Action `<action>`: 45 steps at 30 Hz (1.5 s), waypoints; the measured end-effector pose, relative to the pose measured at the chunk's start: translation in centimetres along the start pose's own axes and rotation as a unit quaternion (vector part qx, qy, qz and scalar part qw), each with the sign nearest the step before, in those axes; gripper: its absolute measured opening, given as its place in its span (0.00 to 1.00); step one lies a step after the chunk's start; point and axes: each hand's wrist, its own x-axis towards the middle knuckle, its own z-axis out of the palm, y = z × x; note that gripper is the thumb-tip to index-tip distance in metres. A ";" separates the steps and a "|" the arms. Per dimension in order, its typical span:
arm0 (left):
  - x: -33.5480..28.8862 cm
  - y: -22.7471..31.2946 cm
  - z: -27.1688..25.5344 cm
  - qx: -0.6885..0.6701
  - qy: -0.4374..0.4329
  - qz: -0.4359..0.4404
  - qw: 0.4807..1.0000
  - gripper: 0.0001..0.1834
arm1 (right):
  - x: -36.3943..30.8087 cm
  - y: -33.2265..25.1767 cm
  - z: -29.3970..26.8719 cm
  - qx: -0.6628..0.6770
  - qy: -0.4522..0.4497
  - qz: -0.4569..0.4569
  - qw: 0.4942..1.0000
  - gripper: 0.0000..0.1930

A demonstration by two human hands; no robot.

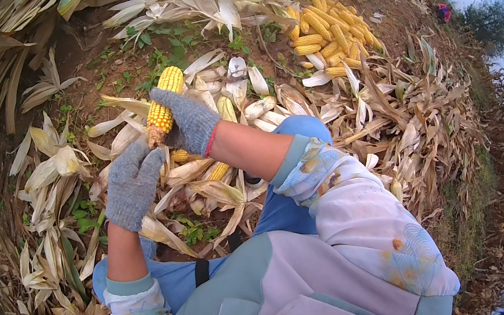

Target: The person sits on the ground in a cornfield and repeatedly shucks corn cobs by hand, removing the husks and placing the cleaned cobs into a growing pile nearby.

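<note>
A bare yellow ear of corn point(170, 81) is held up tilted in front of me, its husk off the kernels. My right hand point(191, 119), in a grey knit glove with a red cuff edge, is closed round its side. At the brownish stalk end, my left hand point(133, 183), gloved alike, has its fingers closed on the base. Pale husk hangs beside the ear. Beneath my hands lie loose husks and more corn, including a partly husked ear point(219, 171) showing yellow kernels.
A pile of husked yellow ears point(334, 31) lies ahead to the right. Dry husks and stalks point(381, 109) cover much of the ground around my bent legs, with small green weeds point(196, 229) between them. Far off at the upper right are figures point(444, 12) and a tree point(486, 24).
</note>
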 end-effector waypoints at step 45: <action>-2.4 0.7 -12.5 -0.291 0.383 -0.091 0.872 0.09 | 22.4 15.0 -9.8 -0.593 0.117 -0.050 0.795 0.17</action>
